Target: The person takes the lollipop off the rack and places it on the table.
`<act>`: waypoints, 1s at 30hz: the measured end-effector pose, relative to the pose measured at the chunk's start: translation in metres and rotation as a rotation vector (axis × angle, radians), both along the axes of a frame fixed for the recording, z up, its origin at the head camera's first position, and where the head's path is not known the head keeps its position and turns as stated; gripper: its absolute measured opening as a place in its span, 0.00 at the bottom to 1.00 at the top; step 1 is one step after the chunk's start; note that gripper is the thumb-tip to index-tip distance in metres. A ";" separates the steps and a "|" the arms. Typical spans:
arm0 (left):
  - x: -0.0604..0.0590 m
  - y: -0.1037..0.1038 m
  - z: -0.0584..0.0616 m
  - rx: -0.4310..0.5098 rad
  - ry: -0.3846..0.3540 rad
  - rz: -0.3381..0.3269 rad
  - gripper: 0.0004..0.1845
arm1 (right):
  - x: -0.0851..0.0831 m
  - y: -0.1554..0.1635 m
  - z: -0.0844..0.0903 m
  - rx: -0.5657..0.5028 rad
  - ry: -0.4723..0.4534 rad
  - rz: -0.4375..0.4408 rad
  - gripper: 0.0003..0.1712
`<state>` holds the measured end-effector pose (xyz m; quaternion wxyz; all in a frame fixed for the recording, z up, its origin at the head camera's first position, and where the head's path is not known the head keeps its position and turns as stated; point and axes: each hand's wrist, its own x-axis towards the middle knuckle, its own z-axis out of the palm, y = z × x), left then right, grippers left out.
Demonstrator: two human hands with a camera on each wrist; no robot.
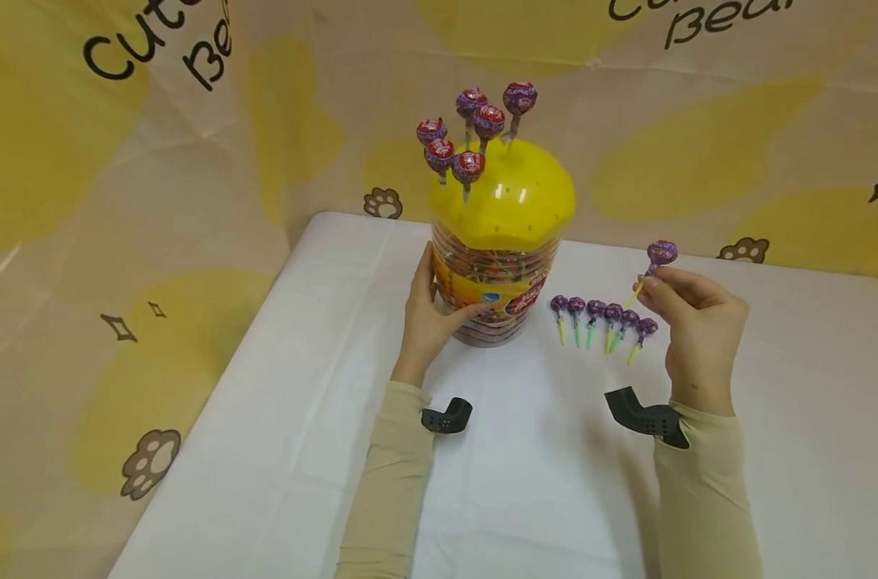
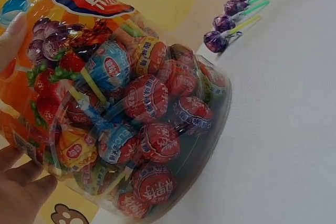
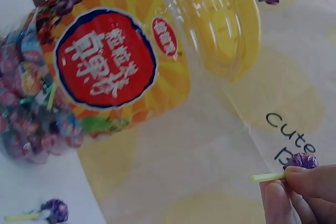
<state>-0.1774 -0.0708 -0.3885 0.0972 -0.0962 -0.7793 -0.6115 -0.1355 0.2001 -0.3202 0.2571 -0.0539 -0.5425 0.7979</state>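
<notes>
A clear plastic lollipop jar [image 1: 493,281] near the table's [image 1: 280,386] far edge is steadied by the left hand [image 1: 428,318], fingers curled round its side. A purple lollipop [image 1: 659,256], light and likely brittle, is pinched by its thin stick in the right hand [image 1: 695,330] above six more purple lollipops [image 1: 604,318] laid in a row. "Cute Bear" is printed on the backdrop [image 1: 157,48]; the jar's label is in Chinese characters.
</notes>
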 end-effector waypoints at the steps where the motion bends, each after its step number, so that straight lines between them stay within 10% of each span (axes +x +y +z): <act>1: 0.000 0.000 0.000 0.002 0.000 0.000 0.56 | 0.002 0.002 -0.002 0.001 -0.013 -0.006 0.07; 30: -0.001 0.000 -0.001 0.005 0.015 -0.005 0.64 | 0.015 0.076 -0.070 -0.116 -0.516 -0.053 0.12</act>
